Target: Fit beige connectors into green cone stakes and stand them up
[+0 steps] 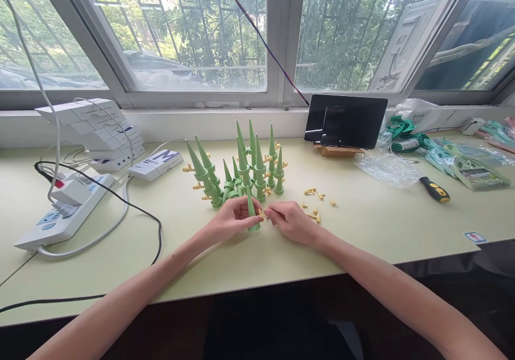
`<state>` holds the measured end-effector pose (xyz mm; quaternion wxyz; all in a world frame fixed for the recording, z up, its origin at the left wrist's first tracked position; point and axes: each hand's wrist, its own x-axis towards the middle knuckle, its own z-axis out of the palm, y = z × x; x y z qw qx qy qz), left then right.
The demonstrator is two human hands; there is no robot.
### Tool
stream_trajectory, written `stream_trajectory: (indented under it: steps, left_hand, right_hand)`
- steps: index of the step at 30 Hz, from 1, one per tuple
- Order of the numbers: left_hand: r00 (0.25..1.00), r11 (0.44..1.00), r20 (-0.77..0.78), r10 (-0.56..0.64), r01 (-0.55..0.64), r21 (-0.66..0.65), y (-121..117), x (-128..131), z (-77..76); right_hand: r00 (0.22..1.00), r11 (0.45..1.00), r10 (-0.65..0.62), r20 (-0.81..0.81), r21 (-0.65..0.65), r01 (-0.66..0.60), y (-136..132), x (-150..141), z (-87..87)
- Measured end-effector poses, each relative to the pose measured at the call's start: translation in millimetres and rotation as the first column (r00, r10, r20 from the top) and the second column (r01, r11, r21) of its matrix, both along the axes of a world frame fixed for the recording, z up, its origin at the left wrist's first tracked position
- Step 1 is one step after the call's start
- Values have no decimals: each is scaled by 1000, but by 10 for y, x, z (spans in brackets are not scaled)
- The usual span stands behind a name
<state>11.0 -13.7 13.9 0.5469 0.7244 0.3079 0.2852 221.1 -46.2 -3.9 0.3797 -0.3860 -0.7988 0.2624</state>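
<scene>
My left hand (232, 215) is closed around a green plastic plant watering spike (251, 207), held with its pointed tip up. A small yellow valve (262, 214) sits at the spike's side, between my two hands. The fingers of my right hand (290, 220) pinch at the valve's outer end and partly hide it. Just behind my hands stand several stacked green spikes (257, 161), many with yellow valves sticking out of their sides. More loose yellow valves (316, 212) lie scattered on the table to the right of my right hand.
On the left of the table (193, 266) are a power strip (68, 210) with cables and stacked white boxes (100, 134). Dark-screened tablets (350, 121) stand at the back. A screwdriver (434, 189) and plastic packaging (386, 169) lie to the right.
</scene>
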Motion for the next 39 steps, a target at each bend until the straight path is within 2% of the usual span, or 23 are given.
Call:
stream_trajectory:
  steps: [7,18,25,35,39]
  left_hand:
    - [999,999,-7,32,-32,1,-4,2,28]
    - [999,1000,-29,19,-19,16,-7,-1,19]
    - [998,999,-43,38,-37,25,-3,-4,25]
    - [998,998,-62,9,-5,62,-45,11,70]
    - [998,998,-51,23,-20,58,-34,13,61]
  right_hand:
    - [999,1000,29,-36,14,-28,-15,19,23]
    - [999,999,14,33,36,-15,-7,7,14]
    - [999,999,36,-5,34,-36,-18,18,23]
    - [996,999,31,84,25,-33,-8,-8,-17]
    - [999,999,15,43,31,-17,-14,-8,-4]
